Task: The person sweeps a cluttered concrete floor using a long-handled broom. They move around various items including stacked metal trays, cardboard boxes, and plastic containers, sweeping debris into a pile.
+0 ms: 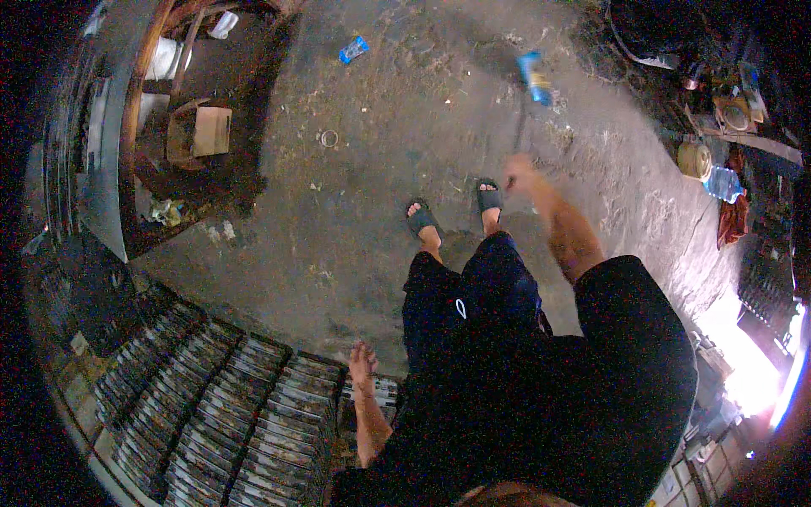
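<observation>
My right hand (520,173) reaches out ahead above the floor, close to my right foot, its fingers curled and slightly smeared. A faint thin dark streak runs from it toward a blurred blue and yellow thing (534,78); whether the two are joined I cannot tell. Low on my left side hangs my left hand (363,363), fingers loosely apart with nothing visible in them. It is beside rows of stacked dark, thin-edged pieces (228,397), and I cannot see whether it touches them.
On the worn grey floor (338,211) lie a blue packet (355,49) and a small ring (329,138). A wooden-framed structure with an open cardboard box (211,131) stands at left. A clear blue bottle (723,183) and a round tan container (694,160) are at right.
</observation>
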A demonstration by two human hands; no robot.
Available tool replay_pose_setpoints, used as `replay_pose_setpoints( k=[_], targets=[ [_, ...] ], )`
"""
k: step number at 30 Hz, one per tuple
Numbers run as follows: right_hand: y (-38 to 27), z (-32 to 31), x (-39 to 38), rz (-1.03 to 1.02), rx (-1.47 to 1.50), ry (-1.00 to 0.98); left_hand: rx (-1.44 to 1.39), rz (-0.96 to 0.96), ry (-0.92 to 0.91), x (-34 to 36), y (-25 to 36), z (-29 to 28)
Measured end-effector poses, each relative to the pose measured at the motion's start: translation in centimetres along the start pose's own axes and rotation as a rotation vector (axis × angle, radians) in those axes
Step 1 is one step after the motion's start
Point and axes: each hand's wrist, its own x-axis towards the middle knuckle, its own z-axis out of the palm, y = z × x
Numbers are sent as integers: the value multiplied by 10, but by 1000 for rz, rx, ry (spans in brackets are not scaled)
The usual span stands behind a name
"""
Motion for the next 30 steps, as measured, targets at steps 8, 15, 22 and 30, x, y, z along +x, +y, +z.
replay_pose_setpoints(
  k=[8,15,22,30],
  targets=[
    [-254,126,16,726,672,-338,-709,-347,-452,31,-104,-36],
    [-268,-46,-98,1072,1095,85,227,84,-121,84,17,33],
    [-115,-58,-95,1239,471,9,65,94,-45,61,82,51],
    [-227,127,3,-719,196,-449,-556,-294,-41,25,-47,-24]
  ],
)
